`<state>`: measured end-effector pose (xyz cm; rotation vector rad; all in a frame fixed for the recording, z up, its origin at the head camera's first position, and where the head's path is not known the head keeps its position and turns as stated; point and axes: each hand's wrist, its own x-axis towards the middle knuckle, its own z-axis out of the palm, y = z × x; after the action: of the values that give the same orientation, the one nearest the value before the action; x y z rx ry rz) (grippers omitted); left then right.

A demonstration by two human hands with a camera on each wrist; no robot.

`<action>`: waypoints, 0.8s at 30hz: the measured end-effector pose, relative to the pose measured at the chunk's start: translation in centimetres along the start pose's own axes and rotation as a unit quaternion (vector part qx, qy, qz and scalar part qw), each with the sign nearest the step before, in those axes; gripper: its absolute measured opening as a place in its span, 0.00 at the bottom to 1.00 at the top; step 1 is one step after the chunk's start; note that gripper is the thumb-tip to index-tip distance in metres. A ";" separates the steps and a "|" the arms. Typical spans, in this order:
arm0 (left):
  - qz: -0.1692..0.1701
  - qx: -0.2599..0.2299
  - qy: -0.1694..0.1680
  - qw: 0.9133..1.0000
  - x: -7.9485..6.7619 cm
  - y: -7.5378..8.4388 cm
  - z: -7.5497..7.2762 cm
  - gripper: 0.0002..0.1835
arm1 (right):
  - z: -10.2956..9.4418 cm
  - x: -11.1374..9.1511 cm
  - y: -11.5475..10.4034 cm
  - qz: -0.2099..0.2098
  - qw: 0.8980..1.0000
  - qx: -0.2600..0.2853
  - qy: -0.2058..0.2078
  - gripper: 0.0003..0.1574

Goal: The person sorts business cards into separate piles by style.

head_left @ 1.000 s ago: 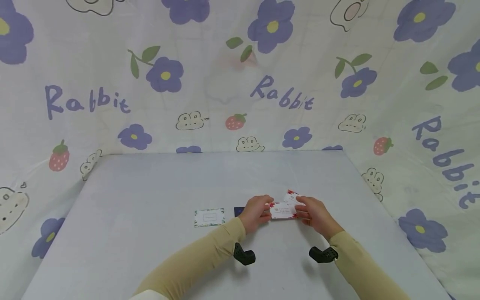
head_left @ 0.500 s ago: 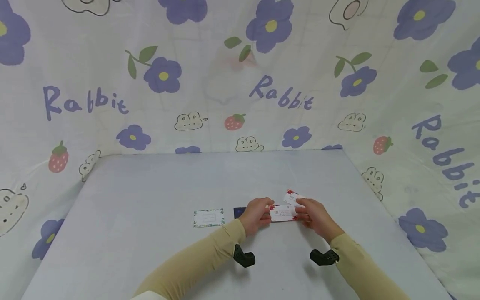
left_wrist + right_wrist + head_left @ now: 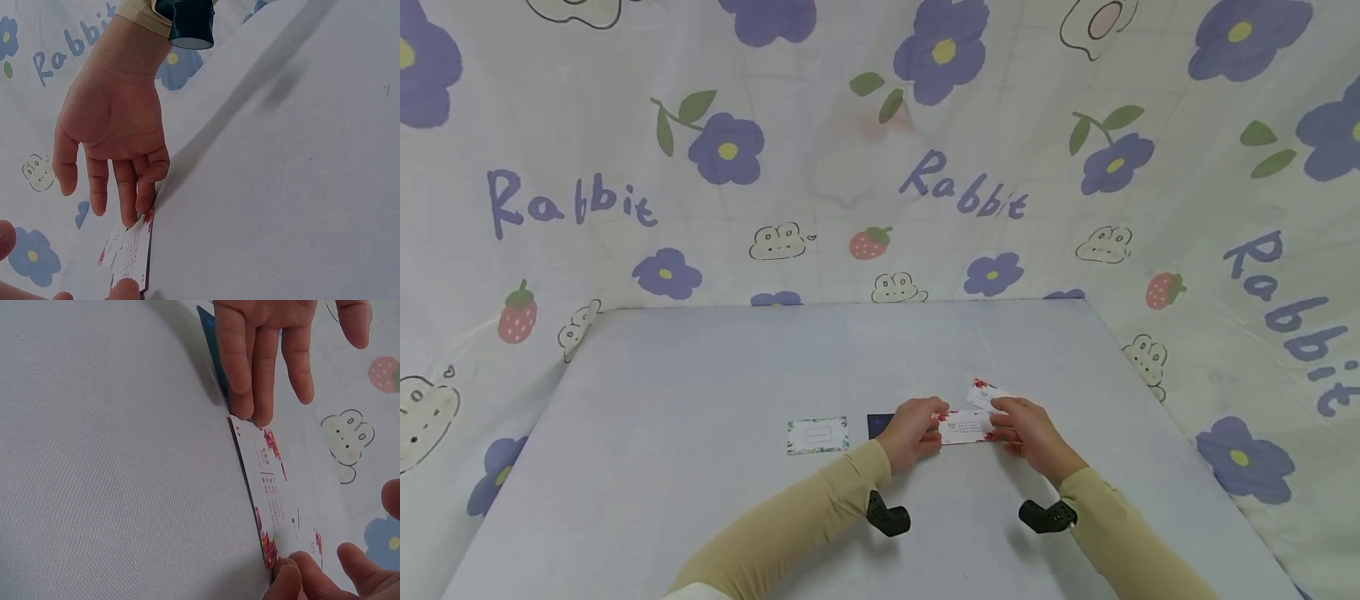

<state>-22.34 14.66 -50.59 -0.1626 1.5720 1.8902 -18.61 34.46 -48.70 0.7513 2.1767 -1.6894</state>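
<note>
A white business card with red floral corners [image 3: 964,427] lies lengthwise between my two hands. My left hand [image 3: 912,433] is at its left end, with long fingers and tips right at the card's edge in the right wrist view. At the other end, fingertips of my right hand [image 3: 1032,433] touch the card; in the left wrist view those fingers hang fairly straight. A second floral card [image 3: 982,392] lies tilted just behind, partly covered by the right hand. A dark blue card [image 3: 880,424] shows beside the left hand, its right part hidden.
To the left lies a white card with a green leafy border [image 3: 817,435]. Everything is on a pale table [image 3: 685,392] with patterned cloth walls [image 3: 820,183] on its back and sides. A black wrist camera [image 3: 889,514] hangs below the left sleeve.
The floral card between the hands has come slightly nearer and overlaps the tilted card less. Both hands stay almost in place.
</note>
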 end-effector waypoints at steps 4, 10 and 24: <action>-0.003 -0.005 -0.001 1.000 0.2 -0.2 -0.1 0.32 | 0.1 -0.1 0.1 -0.003 1.000 -0.005 0.002 0.44; -0.006 -0.009 -0.005 1.000 0.2 -0.3 -0.3 0.33 | 0.2 -0.3 0.0 -0.010 1.000 -0.008 0.002 0.44; -0.007 -0.016 -0.006 1.000 -0.1 0.0 -0.5 0.35 | 0.7 -0.2 0.3 -0.027 1.000 -0.002 0.008 0.42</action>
<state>-22.41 14.22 -50.70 -0.1762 1.5292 1.9040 -18.33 33.78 -49.00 0.7134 2.2288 -1.7091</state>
